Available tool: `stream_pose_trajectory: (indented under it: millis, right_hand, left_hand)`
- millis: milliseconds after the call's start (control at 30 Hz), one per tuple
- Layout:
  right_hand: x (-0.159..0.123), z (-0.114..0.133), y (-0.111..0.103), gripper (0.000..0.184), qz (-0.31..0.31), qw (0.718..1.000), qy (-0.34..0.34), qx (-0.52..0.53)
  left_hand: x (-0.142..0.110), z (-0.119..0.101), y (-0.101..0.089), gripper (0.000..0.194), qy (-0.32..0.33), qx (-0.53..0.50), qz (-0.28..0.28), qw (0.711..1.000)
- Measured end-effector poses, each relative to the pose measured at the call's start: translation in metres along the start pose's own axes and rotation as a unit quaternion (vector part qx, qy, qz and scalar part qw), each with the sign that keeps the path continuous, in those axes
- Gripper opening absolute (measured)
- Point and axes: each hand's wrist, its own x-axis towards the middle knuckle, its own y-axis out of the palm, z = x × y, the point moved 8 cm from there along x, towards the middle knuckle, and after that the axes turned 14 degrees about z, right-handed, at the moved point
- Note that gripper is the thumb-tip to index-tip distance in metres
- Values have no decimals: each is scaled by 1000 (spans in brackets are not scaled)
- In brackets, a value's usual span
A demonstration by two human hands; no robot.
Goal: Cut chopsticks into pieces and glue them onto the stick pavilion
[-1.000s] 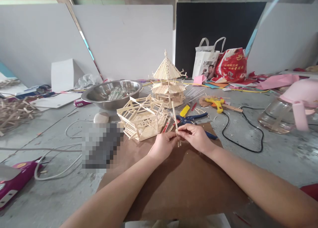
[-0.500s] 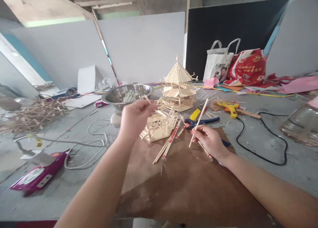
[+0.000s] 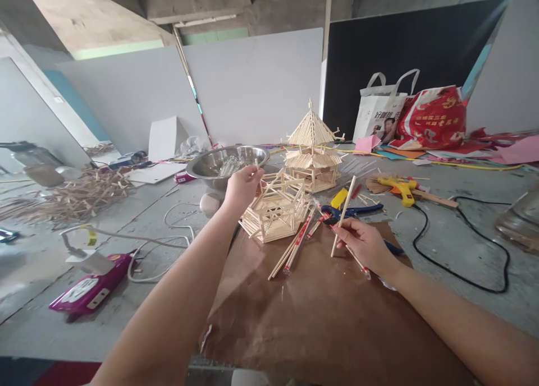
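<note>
My left hand (image 3: 244,188) is closed on a short wooden stick (image 3: 256,164) at the left side of a low, open wooden-stick frame (image 3: 278,209). Between the thumb and fingers of my right hand (image 3: 362,244) a longer wooden stick (image 3: 344,215) is held upright at a slant. Behind the frame stands a pagoda model (image 3: 312,150) made of the same sticks, with a pointed roof. Loose sticks and red-and-clear wrapped chopsticks (image 3: 297,240) lie between my hands on brown paper (image 3: 337,324). Blue-handled pliers (image 3: 353,211) rest just beyond my right hand.
A steel bowl (image 3: 227,164) stands behind my left hand. To the right lies a yellow glue gun (image 3: 402,191) with a black cord. At left are a purple power strip (image 3: 95,282), a white cable and a pile of wood scraps (image 3: 80,198). Bags (image 3: 433,116) stand at the back.
My left hand has lowered its short stick beside the frame's left side, and more of the frame shows. My right hand keeps its stick at about the same slant. The view has shifted slightly.
</note>
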Motion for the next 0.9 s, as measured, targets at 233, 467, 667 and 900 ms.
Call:
stream_pose_trajectory:
  millis: [233,467,667,900]
  right_hand:
    - [0,-2,-2,26,-2,1000,6,2]
    - [1,-1,-2,26,1,1000,11,-3]
    - [0,2,-2,23,-5,1000,14,0]
    - [2,4,-2,21,-7,1000,19,8]
  left_hand:
    - [3,11,1,20,9,-50,-4,999]
    - [-1,13,2,23,22,-29,-2,999]
    - [-6,1,1,28,50,84,-9,995]
    - [-6,4,0,28,27,130,-15,991]
